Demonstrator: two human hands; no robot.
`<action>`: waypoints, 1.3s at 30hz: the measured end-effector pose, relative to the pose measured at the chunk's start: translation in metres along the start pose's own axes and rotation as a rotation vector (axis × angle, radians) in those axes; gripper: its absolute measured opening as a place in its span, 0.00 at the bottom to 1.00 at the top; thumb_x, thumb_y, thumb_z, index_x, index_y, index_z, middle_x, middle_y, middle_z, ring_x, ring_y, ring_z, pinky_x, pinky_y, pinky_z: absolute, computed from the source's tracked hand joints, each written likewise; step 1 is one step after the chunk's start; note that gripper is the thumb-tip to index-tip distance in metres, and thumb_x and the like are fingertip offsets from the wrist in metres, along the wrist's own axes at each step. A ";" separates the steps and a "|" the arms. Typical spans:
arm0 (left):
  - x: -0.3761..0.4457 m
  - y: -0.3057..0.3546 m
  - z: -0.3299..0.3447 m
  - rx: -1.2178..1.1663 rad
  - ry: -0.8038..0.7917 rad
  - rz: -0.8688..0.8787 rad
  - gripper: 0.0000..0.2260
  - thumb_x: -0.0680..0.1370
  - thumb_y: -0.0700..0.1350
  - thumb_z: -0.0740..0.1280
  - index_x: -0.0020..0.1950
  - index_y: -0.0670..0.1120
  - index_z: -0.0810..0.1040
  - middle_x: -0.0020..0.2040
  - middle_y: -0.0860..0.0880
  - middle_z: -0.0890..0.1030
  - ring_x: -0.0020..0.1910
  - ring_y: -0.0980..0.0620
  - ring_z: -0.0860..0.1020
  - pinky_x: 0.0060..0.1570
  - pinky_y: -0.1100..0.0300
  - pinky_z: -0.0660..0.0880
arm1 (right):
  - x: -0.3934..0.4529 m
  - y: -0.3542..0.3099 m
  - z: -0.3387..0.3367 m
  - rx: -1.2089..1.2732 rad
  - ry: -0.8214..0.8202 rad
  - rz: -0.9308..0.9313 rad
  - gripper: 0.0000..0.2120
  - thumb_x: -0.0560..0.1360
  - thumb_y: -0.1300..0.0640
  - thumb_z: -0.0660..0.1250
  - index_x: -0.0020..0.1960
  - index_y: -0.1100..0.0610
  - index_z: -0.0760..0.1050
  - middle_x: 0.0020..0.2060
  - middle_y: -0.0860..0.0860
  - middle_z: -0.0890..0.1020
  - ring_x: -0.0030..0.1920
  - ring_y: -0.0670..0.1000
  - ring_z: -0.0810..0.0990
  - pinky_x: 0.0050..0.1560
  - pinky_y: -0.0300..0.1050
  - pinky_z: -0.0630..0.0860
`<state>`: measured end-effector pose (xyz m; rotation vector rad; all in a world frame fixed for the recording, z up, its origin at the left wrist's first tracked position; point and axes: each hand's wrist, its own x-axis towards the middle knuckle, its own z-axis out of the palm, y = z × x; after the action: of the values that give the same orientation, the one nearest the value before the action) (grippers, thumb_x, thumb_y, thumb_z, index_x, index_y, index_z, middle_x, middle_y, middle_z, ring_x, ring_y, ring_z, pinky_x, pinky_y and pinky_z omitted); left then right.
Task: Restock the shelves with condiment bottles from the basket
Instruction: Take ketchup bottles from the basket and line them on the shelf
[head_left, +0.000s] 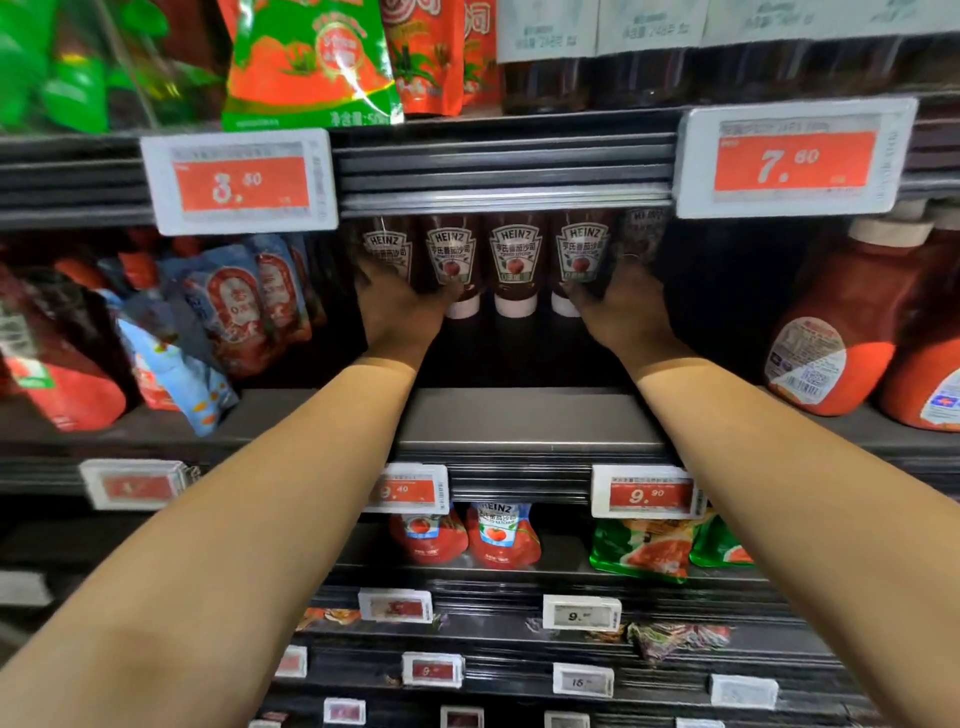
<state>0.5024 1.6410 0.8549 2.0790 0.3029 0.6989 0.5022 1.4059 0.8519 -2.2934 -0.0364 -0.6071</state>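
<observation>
Five bottles: a row of Heinz ketchup bottles (514, 260) is stood cap-down, deep on the middle shelf (524, 415).
Left hand (400, 306): curled around the row's left end.
Right hand (618, 312): curled around the right end.
Price tags: 3.50 tag (241, 182) and 7.60 tag (795, 156) are clipped above.

The ketchup bottles (514, 260) in front of me are glossy dark plastic with smooth paper-like labels and matt white plastic caps (515, 306). The shelf (524, 415) under them looks like dull grey-black painted metal, its ribbed front rail (504, 171) catching a soft sheen. Price tags (239, 182) sit in white plastic frames with flat matt faces. To my left, the pouches (234, 301) are shiny crinkled foil-plastic; to my right, the big squeeze bottle (841, 332) is smooth glossy plastic.
</observation>
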 end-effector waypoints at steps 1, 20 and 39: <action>0.001 0.000 0.003 -0.001 -0.001 -0.009 0.54 0.66 0.56 0.81 0.79 0.38 0.54 0.76 0.38 0.65 0.75 0.40 0.65 0.73 0.55 0.63 | 0.000 0.000 0.001 -0.010 0.002 -0.003 0.30 0.78 0.50 0.72 0.74 0.60 0.69 0.70 0.59 0.76 0.72 0.59 0.73 0.71 0.50 0.69; -0.006 -0.009 -0.002 0.031 0.055 -0.033 0.48 0.67 0.52 0.80 0.78 0.41 0.59 0.73 0.38 0.68 0.73 0.40 0.66 0.71 0.54 0.64 | -0.002 0.005 -0.002 0.047 0.038 0.016 0.30 0.74 0.49 0.76 0.71 0.59 0.72 0.66 0.56 0.80 0.67 0.54 0.78 0.66 0.41 0.73; -0.088 -0.047 -0.137 -0.130 -0.478 0.257 0.07 0.74 0.41 0.73 0.45 0.53 0.80 0.41 0.58 0.81 0.45 0.56 0.81 0.48 0.63 0.75 | -0.210 -0.077 -0.035 -0.213 -0.022 -0.041 0.07 0.77 0.55 0.70 0.55 0.54 0.81 0.51 0.50 0.85 0.55 0.54 0.81 0.52 0.39 0.69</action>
<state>0.3531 1.7210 0.8449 2.1027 -0.2749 0.3372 0.2860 1.4695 0.8329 -2.5106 -0.0308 -0.6328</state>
